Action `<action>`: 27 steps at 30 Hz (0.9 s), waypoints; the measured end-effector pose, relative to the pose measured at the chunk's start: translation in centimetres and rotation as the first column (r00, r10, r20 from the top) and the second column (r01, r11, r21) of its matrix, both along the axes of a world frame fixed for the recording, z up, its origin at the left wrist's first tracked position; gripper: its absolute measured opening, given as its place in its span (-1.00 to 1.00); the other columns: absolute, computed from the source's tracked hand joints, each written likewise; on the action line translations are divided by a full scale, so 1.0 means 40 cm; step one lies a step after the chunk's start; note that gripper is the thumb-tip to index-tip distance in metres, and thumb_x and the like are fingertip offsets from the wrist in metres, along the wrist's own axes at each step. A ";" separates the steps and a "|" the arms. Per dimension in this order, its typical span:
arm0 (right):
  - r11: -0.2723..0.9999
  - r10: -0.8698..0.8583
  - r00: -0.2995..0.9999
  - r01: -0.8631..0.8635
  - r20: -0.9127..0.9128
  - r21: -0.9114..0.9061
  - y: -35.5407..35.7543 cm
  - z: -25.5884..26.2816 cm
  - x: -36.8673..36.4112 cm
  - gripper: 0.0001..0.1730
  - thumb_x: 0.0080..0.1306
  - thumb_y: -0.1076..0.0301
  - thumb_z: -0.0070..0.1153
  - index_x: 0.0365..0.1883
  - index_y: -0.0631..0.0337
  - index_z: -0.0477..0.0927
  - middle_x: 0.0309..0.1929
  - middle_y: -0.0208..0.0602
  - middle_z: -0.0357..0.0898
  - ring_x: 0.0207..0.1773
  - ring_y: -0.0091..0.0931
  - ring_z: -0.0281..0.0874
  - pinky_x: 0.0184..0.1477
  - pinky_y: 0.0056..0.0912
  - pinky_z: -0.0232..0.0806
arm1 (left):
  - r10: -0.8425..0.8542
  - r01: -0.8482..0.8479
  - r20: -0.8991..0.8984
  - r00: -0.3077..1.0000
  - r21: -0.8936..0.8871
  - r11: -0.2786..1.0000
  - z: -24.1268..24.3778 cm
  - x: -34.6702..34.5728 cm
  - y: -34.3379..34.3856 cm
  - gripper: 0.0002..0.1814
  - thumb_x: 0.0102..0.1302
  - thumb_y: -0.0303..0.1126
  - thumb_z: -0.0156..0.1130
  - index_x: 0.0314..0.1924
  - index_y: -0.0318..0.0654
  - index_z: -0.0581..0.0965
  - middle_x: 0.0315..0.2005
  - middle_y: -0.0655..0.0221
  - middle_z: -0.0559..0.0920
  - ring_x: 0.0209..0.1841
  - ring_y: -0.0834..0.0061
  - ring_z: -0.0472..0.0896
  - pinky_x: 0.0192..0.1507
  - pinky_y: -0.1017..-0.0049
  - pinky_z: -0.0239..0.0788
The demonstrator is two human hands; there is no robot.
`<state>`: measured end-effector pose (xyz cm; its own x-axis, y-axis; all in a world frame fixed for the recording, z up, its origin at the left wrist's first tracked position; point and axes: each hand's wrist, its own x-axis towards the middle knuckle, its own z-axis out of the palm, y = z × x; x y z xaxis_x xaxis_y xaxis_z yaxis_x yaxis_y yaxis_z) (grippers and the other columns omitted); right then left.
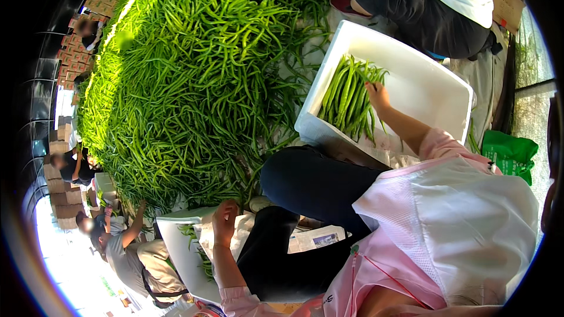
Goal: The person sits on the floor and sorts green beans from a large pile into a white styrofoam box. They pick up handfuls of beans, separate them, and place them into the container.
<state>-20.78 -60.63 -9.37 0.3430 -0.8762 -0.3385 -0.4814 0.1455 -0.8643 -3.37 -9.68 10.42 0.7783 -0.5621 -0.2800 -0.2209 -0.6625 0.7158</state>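
My right hand (378,97) reaches into a white plastic bin (434,81), its fingertips pinched on the stem ends of long green peppers (343,97). These peppers lie side by side in a bundle at the bin's near left corner, over newspaper lining. My left hand (225,222) hangs above the edge of a second white bin (178,240), between my knee and the pile. Its fingers are curled, and whether they hold anything is hidden. A few peppers (205,264) show inside that second bin. In front spreads a big heap of loose long green peppers (198,75).
Another person (423,13) sits close behind the right bin. A second person (128,255) reaches toward the heap at lower left, with more people farther off. Newspaper (315,240) lies between my legs. A green bag (509,152) is at right; stacked cartons (66,185) stand far left.
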 end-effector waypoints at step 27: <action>0.324 0.946 0.319 -0.931 0.054 -0.166 0.529 0.431 0.706 -0.87 0.20 0.37 -0.02 -0.32 0.18 0.53 -0.35 -0.30 0.53 -0.33 -0.48 0.50 -0.26 -0.37 0.33 | 0.504 -0.860 0.863 0.044 0.290 -0.421 0.419 -0.756 0.875 -0.46 0.29 -0.03 -0.13 0.13 -0.25 0.32 0.03 0.17 0.42 0.04 0.33 0.38 0.06 0.46 0.19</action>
